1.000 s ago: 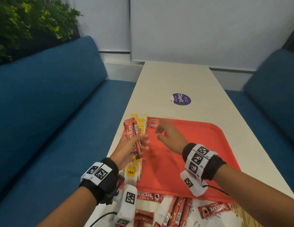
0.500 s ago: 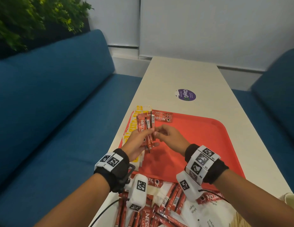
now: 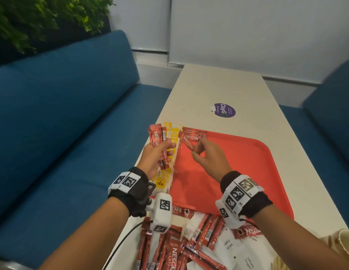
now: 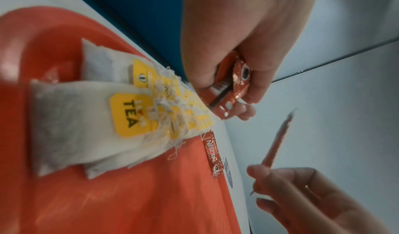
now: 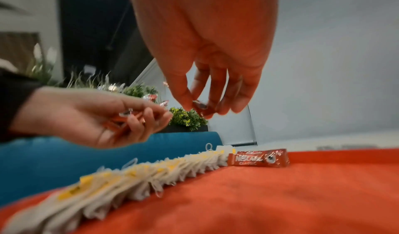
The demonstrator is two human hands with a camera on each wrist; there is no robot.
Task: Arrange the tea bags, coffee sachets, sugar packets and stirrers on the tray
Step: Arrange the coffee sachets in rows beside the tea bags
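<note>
White table (image 3: pixel 247 90) between two blue benches, and right at its near end sat the red tray (image 3: pixel 247 172). Above the tray's far left corner, the right hand (image 3: pixel 210 158) pinched a single coffee sachet (image 3: pixel 189 145) between thumb and fingertips, the stick angled toward one already lying flat on the tray, the placed sachet (image 3: pixel 193 135). Just beside it, the left hand (image 3: pixel 156 158) gripped a small bundle of sachets (image 3: pixel 157 140), fingers curled round them, held up over the tray's left edge. Down that left edge ran the row of tea bags (image 3: pixel 169 164), overlapping, yellow tags showing, its far end touching the placed sachet. Nearer the person, off the tray's front rim, a loose heap of sachets (image 3: pixel 169 248) lay jumbled on the table, with white sugar packets (image 3: pixel 231 248) alongside. At far right, a paper cup (image 3: pixel 345 242) poked into view. Further up the table sat a purple sticker (image 3: pixel 224 110).
</note>
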